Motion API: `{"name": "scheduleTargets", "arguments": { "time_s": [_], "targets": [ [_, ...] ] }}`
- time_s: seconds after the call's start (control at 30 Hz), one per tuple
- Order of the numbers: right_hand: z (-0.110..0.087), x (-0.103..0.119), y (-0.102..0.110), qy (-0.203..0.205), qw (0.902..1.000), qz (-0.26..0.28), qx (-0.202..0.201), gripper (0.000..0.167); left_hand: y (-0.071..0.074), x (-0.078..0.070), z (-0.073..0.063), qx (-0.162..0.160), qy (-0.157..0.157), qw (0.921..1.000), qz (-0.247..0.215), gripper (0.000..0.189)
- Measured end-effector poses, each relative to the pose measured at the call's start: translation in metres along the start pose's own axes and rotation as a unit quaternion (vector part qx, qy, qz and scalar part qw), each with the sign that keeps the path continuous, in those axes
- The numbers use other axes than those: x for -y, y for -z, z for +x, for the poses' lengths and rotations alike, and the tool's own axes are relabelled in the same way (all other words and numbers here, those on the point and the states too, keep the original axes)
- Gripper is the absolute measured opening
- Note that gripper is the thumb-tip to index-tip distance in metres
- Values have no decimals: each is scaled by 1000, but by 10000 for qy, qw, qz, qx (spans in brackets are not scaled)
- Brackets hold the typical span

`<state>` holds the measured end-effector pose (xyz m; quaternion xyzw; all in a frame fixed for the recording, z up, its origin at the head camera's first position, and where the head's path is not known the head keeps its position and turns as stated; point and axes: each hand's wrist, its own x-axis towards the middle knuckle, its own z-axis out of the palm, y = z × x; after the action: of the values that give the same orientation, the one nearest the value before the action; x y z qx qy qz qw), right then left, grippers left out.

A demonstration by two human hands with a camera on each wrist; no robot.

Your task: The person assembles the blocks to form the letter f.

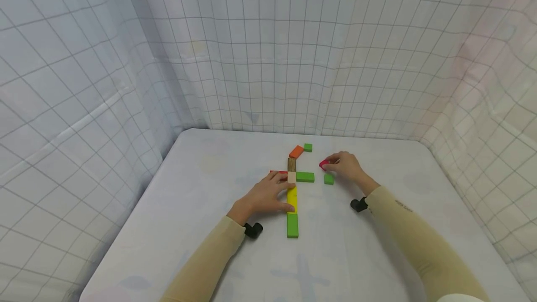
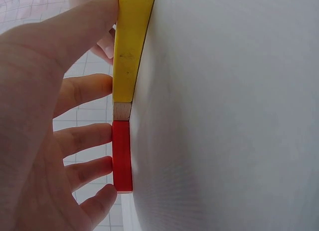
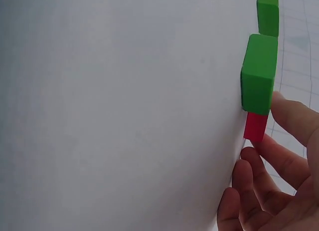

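Flat wooden blocks lie in a cross shape on the white table. Fingers of my left hand (image 1: 268, 195) are spread and rest on its red block (image 2: 122, 156), pale wood block (image 1: 291, 177) and yellow block (image 2: 130, 49); the hand partly covers the red one. My right hand (image 1: 345, 164) pinches a small pinkish-red block (image 1: 323, 164) between thumb and fingers, low at the table, right of the cross. Close by its thumb sits a small green block (image 3: 260, 74). The cross also has a green block (image 1: 305, 177) on the right and another green block (image 1: 292, 225) at the near end.
Beyond the pale block lies a brown block (image 1: 292, 164), then a slanted orange block (image 1: 296, 152) and a small green block (image 1: 308, 147). A gridded white curtain (image 1: 268, 59) surrounds the table (image 1: 201, 176) at the back and sides.
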<state>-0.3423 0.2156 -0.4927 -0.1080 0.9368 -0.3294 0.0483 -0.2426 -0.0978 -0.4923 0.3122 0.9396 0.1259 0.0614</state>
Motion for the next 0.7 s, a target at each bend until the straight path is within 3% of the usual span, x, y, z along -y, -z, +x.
{"name": "scheduleTargets", "arguments": {
  "time_s": [0.3,0.7],
  "targets": [
    [-2,1,-4,-199,9996,178,-93,40,-1,0,0,-5,-12,10000,-29,79],
    [-1,-1,-6,-137,9983,570,-78,36,-1,1,0,13,29,10000,-53,80]
  ]
}}
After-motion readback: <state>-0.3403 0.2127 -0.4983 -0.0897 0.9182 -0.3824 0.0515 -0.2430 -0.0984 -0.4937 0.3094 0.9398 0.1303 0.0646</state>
